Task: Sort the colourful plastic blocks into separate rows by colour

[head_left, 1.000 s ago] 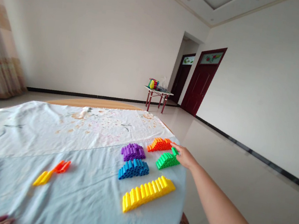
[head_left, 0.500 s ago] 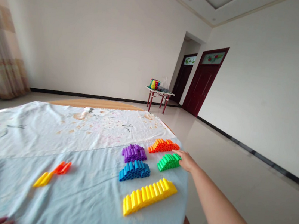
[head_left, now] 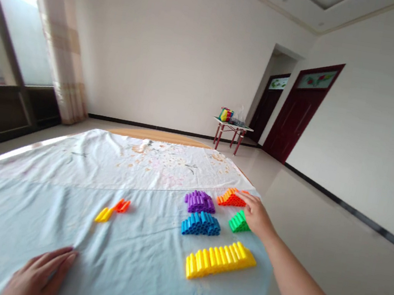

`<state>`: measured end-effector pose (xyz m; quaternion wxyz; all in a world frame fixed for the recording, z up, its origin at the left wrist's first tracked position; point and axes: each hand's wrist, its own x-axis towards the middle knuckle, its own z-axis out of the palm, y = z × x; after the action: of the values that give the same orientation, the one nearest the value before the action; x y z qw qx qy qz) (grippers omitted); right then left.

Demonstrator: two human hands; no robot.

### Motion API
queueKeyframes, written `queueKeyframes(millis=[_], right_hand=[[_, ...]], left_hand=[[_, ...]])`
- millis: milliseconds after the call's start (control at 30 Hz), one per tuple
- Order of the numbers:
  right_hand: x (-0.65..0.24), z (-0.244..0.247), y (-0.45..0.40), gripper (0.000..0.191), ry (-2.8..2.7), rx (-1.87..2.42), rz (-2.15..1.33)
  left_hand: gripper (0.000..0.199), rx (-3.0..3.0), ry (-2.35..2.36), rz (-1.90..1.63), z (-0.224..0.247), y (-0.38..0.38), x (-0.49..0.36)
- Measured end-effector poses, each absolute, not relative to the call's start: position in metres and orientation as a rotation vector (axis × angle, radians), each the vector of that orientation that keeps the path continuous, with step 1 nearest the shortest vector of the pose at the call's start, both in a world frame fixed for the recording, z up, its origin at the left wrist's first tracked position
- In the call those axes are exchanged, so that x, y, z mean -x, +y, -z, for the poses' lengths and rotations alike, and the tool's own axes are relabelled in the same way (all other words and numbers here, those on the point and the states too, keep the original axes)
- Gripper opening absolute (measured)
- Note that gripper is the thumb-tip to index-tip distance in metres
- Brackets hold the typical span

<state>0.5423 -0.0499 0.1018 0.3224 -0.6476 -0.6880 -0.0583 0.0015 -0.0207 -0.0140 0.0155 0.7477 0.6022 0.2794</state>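
My right hand reaches over the right end of the stack of green tubes. Its stretched fingers are at the stack of orange tubes and cover part of it; whether the fingertips pinch a tube is not clear. My left hand lies on the light blue cloth, fingers extended and nothing in them. Ahead of it, a few loose yellow tubes touch or nearly touch some loose orange tubes.
Stacks of purple tubes, blue tubes and yellow tubes stand left of and nearer than my right hand. The table's right edge runs close by. A small table with bags stands far back.
My right hand has shifted from the green stack's right end toward the orange stack. The view has swung left, bringing my left hand fully into sight.
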Motion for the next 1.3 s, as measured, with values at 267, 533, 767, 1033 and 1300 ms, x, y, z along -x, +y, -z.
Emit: queueKeyframes(millis=[267, 533, 767, 1033, 1300], right_hand=[[-0.371, -0.102, -0.047, 0.045, -2.033, 1.207, -0.195], [-0.275, -0.052, -0.019, 0.046, -2.088, 1.336, -0.469], [-0.233, -0.040, 0.030, 0.054, -2.158, 1.524, -0.362], [-0.204, -0.039, 0.069, 0.050, -2.333, 1.502, -0.369], [-0.219, -0.038, 0.048, 0.049, -2.181, 1.560, -0.370]], left_hand=[[0.040, -2.278, 1.882, -0.736, -0.014, -0.042, -0.015], [0.038, -2.301, 1.792, -0.806, -0.008, -0.040, -0.013], [0.037, -2.261, 1.771, -0.791, -0.007, -0.042, -0.014], [0.036, -2.237, 1.760, -0.836, -0.002, -0.038, -0.012], [0.037, -2.218, 1.750, -0.826, -0.004, -0.038, -0.012]])
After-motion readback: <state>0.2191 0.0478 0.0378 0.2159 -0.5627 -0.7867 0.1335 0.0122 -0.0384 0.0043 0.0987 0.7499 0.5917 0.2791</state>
